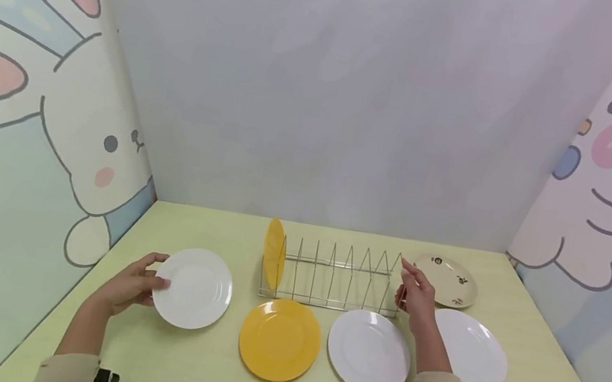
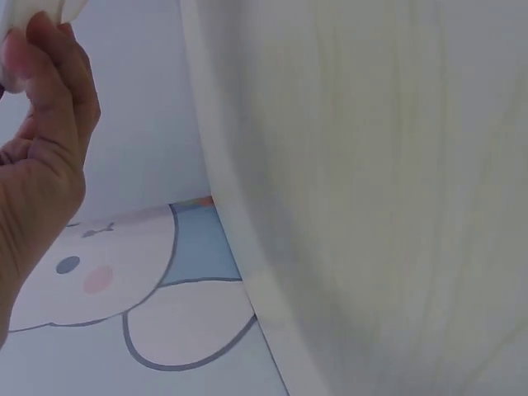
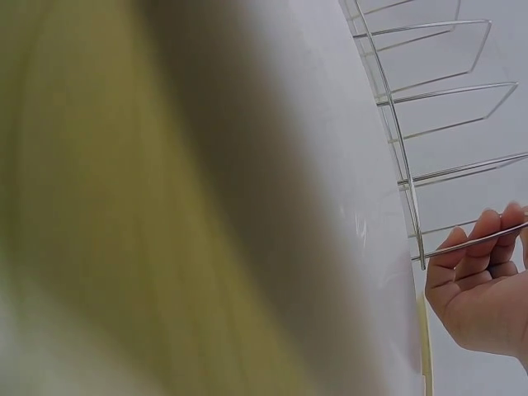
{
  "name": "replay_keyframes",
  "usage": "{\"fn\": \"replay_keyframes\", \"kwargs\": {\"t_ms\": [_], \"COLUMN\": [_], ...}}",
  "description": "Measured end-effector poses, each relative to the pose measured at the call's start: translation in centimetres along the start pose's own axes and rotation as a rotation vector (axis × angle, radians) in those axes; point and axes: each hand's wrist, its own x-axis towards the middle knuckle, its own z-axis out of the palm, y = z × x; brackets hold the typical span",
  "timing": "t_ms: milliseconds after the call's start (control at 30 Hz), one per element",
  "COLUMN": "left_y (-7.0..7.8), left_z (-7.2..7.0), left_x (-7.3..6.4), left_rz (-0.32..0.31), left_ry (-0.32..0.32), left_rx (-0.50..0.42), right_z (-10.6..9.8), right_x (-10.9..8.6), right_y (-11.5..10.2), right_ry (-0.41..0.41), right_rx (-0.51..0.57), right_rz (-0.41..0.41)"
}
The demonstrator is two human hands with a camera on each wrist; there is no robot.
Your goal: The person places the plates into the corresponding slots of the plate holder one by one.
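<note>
My left hand (image 1: 132, 283) pinches a small white plate (image 1: 194, 289) by its left rim, thumb on top and fingers beneath. In the left wrist view only a sliver of that plate shows above the fingertips (image 2: 41, 37). On the right, my right hand (image 1: 418, 298) grips the end wire of a metal dish rack (image 1: 327, 304); the right wrist view shows its fingers (image 3: 470, 260) curled at that wire. A yellow plate (image 1: 274, 254) stands upright in the rack's leftmost slot, and the other slots hold nothing.
In front of the rack lie a yellow plate (image 1: 279, 340) and a white plate (image 1: 368, 352). Another white plate (image 1: 472, 352) lies beyond my right forearm, with a beige patterned plate (image 1: 452, 283) behind it. Walls (image 1: 324, 85) border the table's back and sides.
</note>
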Motion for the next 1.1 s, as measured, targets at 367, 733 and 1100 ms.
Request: {"fn": "replay_keyframes", "kwargs": {"t_ms": [367, 733, 1100], "left_y": [1.4, 2.7, 4.8], "left_z": [3.9, 6.5, 8.5], "left_x": [-1.8, -2.6, -3.0], "left_rz": [-0.017, 0.013, 0.142], "left_ry": [0.293, 0.402, 0.442], "left_rx": [-0.091, -0.234, -0.426], "right_z": [0.0, 0.0, 0.0], "right_x": [0.0, 0.0, 0.0], "right_y": [0.1, 0.2, 0.0], "right_ry": [0.004, -0.006, -0.005], "right_rx": [0.011, -0.002, 0.004], "right_rz": [-0.011, -0.013, 0.000]}}
